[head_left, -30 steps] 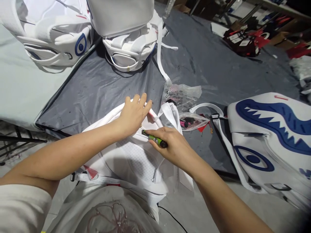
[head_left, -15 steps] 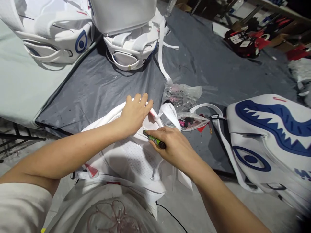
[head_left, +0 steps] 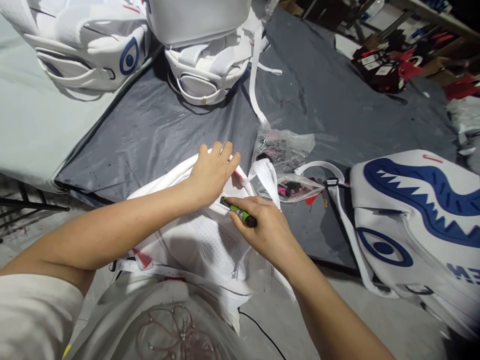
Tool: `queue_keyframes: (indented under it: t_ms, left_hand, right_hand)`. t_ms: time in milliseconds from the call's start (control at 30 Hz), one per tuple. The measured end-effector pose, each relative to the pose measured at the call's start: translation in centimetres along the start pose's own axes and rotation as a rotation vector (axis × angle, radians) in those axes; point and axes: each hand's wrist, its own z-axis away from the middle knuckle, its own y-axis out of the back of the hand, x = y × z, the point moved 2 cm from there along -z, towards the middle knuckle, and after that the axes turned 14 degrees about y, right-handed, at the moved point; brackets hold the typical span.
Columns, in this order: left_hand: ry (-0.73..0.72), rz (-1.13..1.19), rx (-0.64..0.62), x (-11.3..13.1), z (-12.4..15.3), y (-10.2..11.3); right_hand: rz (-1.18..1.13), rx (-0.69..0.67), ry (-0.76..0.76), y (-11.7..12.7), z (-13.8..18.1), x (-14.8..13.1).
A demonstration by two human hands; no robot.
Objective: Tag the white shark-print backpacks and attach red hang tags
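A white backpack (head_left: 202, 240) lies back-side up at the table's near edge, against my body. My left hand (head_left: 212, 172) lies on its top edge, fingers close together and pressing the fabric down. My right hand (head_left: 262, 227) is closed around a small green and black tool (head_left: 240, 215), whose tip touches the backpack just below my left hand. A white strap (head_left: 267, 177) of the backpack curls up beside both hands.
Dark grey sheeting (head_left: 150, 130) covers the table. A white backpack with a blue shark face (head_left: 420, 220) lies at the right. Two more white backpacks (head_left: 93, 45) (head_left: 202, 55) sit at the back. Clear plastic bags (head_left: 285, 150) with small parts lie beyond my hands.
The view has shifted slightly; my hands and the tool stay at nearly the same spot on the backpack.
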Motion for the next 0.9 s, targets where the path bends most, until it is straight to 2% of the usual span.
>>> queue_keyframes:
  t_ms: [200,333,633,900]
  left_hand:
    - [0.004,0.011,-0.023,0.0,0.0,0.1]
    - [0.002,0.007,0.001,0.0,0.1,0.1]
    - [0.0,0.0,0.018,-0.1,0.1,-0.1]
    - [0.016,0.034,-0.032,-0.1,0.0,0.0]
  right_hand:
    - [0.03,0.027,0.002,-0.4,-0.1,-0.6]
    - [0.116,-0.018,-0.041,-0.2,-0.2,-1.0]
    - [0.059,0.0,-0.02,-0.2,-0.2,-0.8]
    - [0.059,0.038,-0.012,-0.4,0.1,-0.5]
